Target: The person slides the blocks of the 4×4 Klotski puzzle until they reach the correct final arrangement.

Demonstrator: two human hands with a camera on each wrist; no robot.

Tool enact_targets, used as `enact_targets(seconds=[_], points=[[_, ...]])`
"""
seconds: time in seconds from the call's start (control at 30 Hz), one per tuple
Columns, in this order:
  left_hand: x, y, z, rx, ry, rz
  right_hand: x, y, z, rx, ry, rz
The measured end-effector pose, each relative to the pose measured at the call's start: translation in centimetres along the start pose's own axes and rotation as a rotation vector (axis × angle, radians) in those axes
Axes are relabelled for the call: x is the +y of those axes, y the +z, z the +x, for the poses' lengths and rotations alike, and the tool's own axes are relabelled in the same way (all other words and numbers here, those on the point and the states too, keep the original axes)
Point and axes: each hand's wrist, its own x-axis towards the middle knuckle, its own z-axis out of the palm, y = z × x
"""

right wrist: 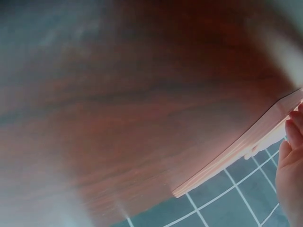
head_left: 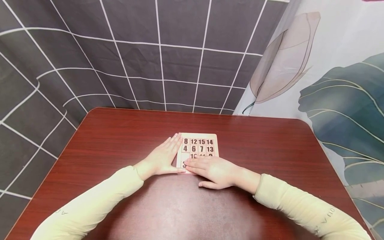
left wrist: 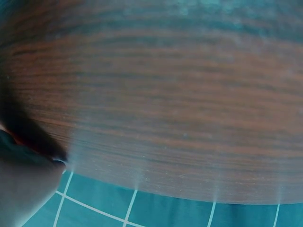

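A cream sliding number puzzle [head_left: 201, 145] lies flat on the table, its tiles printed with dark numbers. The top row reads 8, 12, 15, 14 and the second 4, 6, 7, 13. A blank slot shows at the left of the third row. My left hand [head_left: 162, 160] rests along the puzzle's left side, fingers straight at the upper edge and thumb at the lower left corner. Straight fingers of my right hand [head_left: 217, 171] lie over the lower rows, fingertips by the 3 tile, hiding most of the bottom row. The right wrist view shows the puzzle's edge [right wrist: 227, 158] side-on.
The red-brown wooden table [head_left: 126, 133] has rounded far corners. Behind it hangs a dark grey curtain [head_left: 183, 63] with white grid lines. At the right is a white curtain [head_left: 330, 43] with large leaf prints. Cream sleeves cover both forearms.
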Motion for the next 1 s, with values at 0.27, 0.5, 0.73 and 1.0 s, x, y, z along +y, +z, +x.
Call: enact_targets(seconds=[0.27, 0.5, 0.73, 1.0], points=[[-0.1, 0.0, -0.3, -0.006, 0.002, 0.005, 1.5, 0.1, 0.9, -0.006, 0.088, 0.057], [0.0, 0.1, -0.2, -0.001, 0.006, 0.011, 3.2, 0.3, 2.0, -0.090, 0.218, 0.073], [0.0, 0.2, 0.0, -0.008, 0.010, 0.012, 2.8, 0.2, 1.8, -0.097, 0.199, 0.071], [-0.1, -0.1, 0.0, -0.019, 0.001, 0.023, 1.6, -0.2, 1.2, -0.047, 0.118, 0.055]])
